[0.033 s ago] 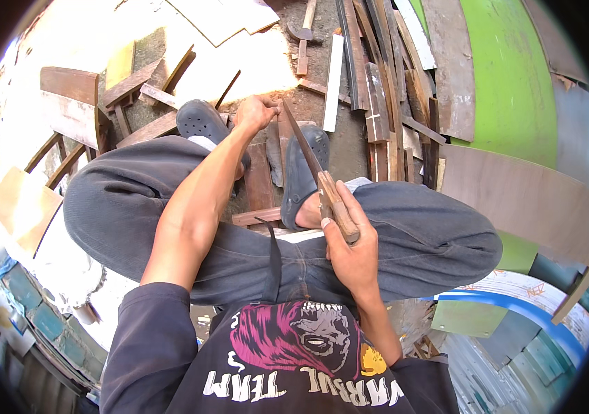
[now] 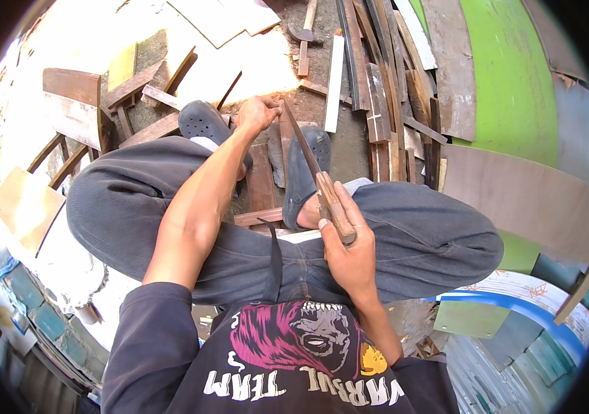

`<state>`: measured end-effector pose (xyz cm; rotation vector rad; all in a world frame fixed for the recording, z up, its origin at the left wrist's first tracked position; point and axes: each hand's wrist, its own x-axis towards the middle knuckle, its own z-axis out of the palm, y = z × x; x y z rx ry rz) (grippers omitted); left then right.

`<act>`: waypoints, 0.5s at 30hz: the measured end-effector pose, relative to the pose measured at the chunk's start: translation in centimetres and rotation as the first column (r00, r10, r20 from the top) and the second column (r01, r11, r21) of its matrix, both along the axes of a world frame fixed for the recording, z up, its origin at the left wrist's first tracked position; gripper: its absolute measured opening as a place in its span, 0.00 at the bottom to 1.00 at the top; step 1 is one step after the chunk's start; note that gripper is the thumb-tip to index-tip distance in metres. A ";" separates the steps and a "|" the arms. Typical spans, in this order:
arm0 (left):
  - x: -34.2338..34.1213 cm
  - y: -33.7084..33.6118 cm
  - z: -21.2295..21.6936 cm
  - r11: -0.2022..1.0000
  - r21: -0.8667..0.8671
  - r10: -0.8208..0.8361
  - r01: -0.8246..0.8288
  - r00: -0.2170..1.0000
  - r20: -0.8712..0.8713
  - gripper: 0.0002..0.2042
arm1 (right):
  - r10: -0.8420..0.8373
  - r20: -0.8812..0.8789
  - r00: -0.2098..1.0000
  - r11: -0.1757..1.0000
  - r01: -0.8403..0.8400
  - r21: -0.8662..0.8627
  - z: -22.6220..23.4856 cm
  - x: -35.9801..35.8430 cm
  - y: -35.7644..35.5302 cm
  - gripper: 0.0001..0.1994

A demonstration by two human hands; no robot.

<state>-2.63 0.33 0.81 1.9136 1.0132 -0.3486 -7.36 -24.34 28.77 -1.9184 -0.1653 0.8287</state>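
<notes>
My right hand is closed around the wooden handle of a long, narrow-bladed hand tool, thumb on one side and fingers along the other. Its dark blade points up and left, away from me, over my right shoe. At the blade's far end my left hand is closed, thumb and fingertips pinched right beside the tip. Whether those fingers grip the tip or something small there, I cannot make out. Below the blade lie brown wood pieces between my feet.
A hammer lies on the ground ahead. Long boards and strips are stacked at the right, beside a green panel. Scrap wood is scattered at the left. A white strip lies right of the blade tip.
</notes>
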 end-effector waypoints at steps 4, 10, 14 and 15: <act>-0.2 -0.9 0.9 0.998 0.059 0.019 -0.015 0.997 -0.078 0.17 | 0.067 0.131 0.989 0.997 -0.063 -0.039 3.0 -1.3 0.4 0.28; 0.8 0.0 -1.6 0.986 -0.144 0.100 -0.081 0.986 0.131 0.33 | -0.056 0.159 0.986 0.998 0.060 -0.021 4.9 -0.8 -3.5 0.28; 0.9 -1.1 -4.5 0.994 -0.099 -0.026 0.055 0.961 0.275 0.42 | -0.247 0.063 0.967 0.968 0.245 0.047 5.3 -0.4 -4.6 0.28; 1.6 -1.9 -4.2 0.990 -0.074 -0.086 0.117 0.939 0.333 0.38 | -0.307 0.090 0.947 0.949 0.298 0.104 4.9 -0.8 -5.0 0.27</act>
